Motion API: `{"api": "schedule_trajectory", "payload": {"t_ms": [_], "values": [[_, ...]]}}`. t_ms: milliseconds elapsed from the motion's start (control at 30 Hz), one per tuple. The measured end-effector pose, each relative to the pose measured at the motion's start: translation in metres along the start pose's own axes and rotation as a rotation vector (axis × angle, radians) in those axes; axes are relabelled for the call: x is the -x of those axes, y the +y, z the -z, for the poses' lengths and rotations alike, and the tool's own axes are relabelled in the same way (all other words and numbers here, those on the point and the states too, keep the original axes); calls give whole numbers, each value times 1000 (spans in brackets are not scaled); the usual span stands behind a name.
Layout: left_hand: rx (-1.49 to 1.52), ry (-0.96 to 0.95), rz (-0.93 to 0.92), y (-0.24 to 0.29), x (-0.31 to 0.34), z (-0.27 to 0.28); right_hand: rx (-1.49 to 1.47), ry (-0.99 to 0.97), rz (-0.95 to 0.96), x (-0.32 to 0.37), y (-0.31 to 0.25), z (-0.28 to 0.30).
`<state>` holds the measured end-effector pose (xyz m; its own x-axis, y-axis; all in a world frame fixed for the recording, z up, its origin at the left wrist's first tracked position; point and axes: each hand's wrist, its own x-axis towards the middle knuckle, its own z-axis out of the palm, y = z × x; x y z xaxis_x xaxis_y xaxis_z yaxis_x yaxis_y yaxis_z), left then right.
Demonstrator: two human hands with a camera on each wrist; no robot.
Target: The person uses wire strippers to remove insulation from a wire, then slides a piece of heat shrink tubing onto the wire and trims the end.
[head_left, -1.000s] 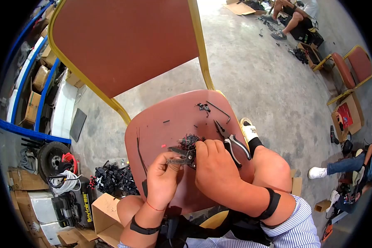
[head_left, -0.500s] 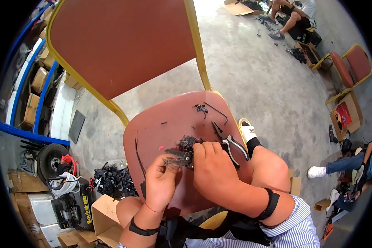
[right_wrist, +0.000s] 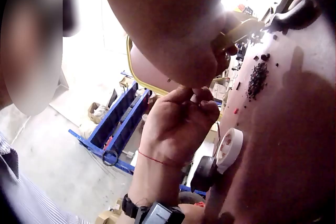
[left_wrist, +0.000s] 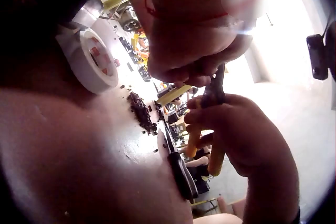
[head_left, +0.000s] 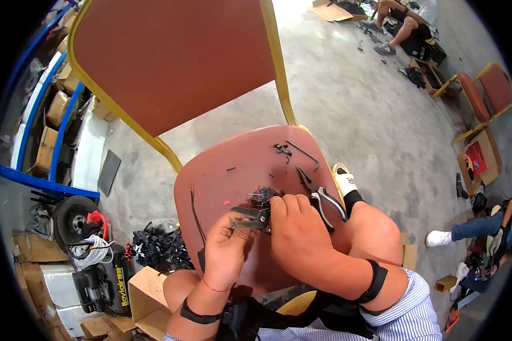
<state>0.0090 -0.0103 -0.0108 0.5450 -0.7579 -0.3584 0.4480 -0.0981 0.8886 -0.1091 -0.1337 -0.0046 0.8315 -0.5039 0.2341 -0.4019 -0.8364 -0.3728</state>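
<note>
In the head view my right hand (head_left: 298, 227) grips wire strippers (head_left: 263, 218) over the chair seat (head_left: 210, 170). Their dark jaws point left; the yellow handles (left_wrist: 216, 157) show below the fist in the left wrist view. My left hand (head_left: 223, 253) has thumb and fingertips pinched together at the jaw tips. I cannot tell what small piece sits between those fingers. Just beyond the jaws lies a pile of black bits (head_left: 261, 196). Needle-nose pliers (head_left: 327, 209) with black and grey handles rest to the right of my right hand.
A hex key (head_left: 302, 154) and small black parts (head_left: 282, 150) lie toward the back of the seat. Thin black strands (head_left: 194, 210) lie at left, near a white tape roll (right_wrist: 231, 149). The chair's backrest (head_left: 176, 57) rises ahead. An open carton (head_left: 148, 295) stands at lower left.
Both hands stay at the same spot over the seat. The strippers' jaws look slightly closer together than before. The head view has shifted a little.
</note>
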Motion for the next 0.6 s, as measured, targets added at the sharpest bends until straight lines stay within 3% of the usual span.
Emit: {"api": "schedule_trajectory", "payload": {"t_ms": [100, 200, 600], "values": [[2, 25, -28, 0, -1, -5, 1, 21, -5, 0, -1, 0], [-3, 15, -3, 3, 0, -3, -23, -87, -46, -1, -3, 5], [20, 19, -8, 1, 1, 0, -6, 2, 1, -4, -1, 2]]}}
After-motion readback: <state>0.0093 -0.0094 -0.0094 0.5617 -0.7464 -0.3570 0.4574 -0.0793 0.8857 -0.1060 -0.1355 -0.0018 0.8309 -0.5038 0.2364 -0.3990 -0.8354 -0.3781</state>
